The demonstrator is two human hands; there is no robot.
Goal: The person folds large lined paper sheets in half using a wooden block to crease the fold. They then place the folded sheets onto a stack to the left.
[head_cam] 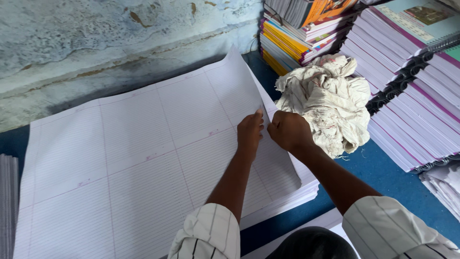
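Wall: fills the upper left of the frame, pale blue-grey plaster, stained and flaking, with a darker band along its foot.

Blue surface: floor or low tabletop, cannot tell which. It shows at lower right and in a strip at far left.

Stack of ruled sheets: large, white, printed with fine lines and faint pink rules. It takes up the centre and the left of the frame. The top sheet lies flat except at its right edge, which is raised off the pile.

Spiral-bound notebooks: stepped piles at right, purple-edged, black coils showing. Bright-spined books are stacked at top centre. Another grey pile of paper sits at the far left edge.

Crumpled cloth: off-white, stained, heaped between the sheets and the notebooks, just beside the right hand.

Hands: both at the right edge of the top sheet, close together, striped sleeves below. Left hand has its fingers curled, fingertip on the lifted edge. Right hand is closed to a loose fist, pinching that same edge.

Judgement: the step in hand looks like separating or squaring the top sheet at its edge. The next move would need a clean hold on one sheet alone, and care not to crease it.
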